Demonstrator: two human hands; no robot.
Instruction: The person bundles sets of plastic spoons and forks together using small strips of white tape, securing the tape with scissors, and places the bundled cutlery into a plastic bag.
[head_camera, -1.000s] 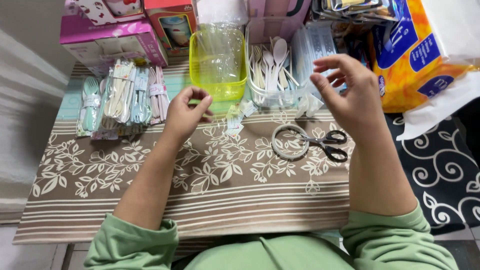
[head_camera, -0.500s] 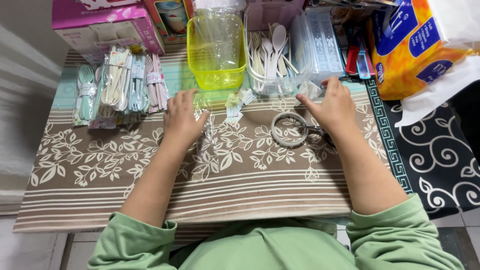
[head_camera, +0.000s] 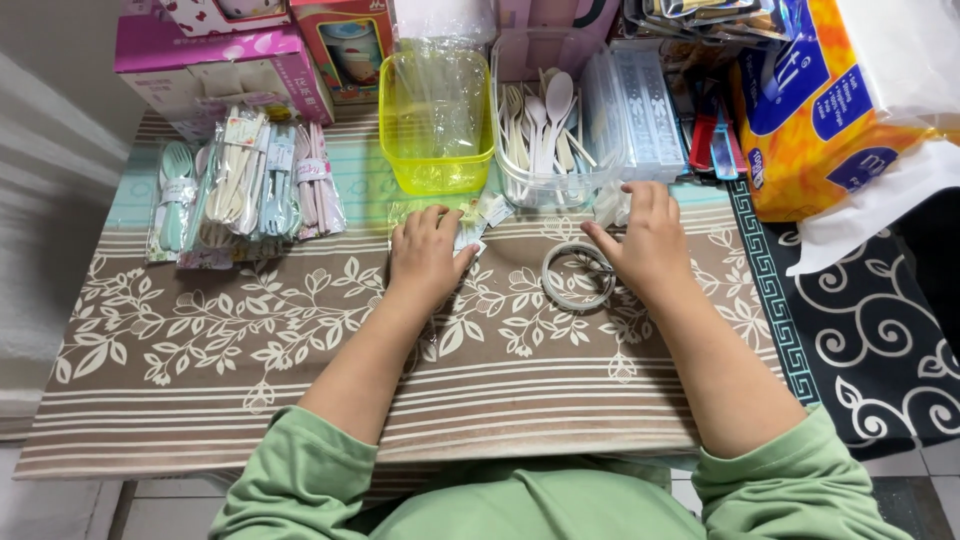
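My left hand (head_camera: 425, 255) lies palm down on a flat clear plastic sleeve (head_camera: 405, 212) and some small paper labels (head_camera: 490, 212) on the brown leaf-patterned tablecloth (head_camera: 230, 330). My right hand (head_camera: 648, 245) rests palm down with fingers spread, just right of a ring of clear tape (head_camera: 560, 298). Its fingertips reach small clear wrappers (head_camera: 608, 205) in front of a clear tub of pale plastic spoons and forks (head_camera: 545, 125). Nothing is visibly gripped in either hand.
An empty yellow-green container (head_camera: 437, 183) stands behind my left hand. Wrapped cutlery sets (head_camera: 245, 180) lie at the back left, with pink boxes (head_camera: 220, 60) behind them. Far right are clear lidded boxes (head_camera: 645, 110), an orange tissue pack (head_camera: 830, 100) and a black patterned mat (head_camera: 870, 330).
Both hands dropped from mid-air to the table. The right hand came down over the scissors beside the tape ring and now hides them; the left settled on the clear sleeve.
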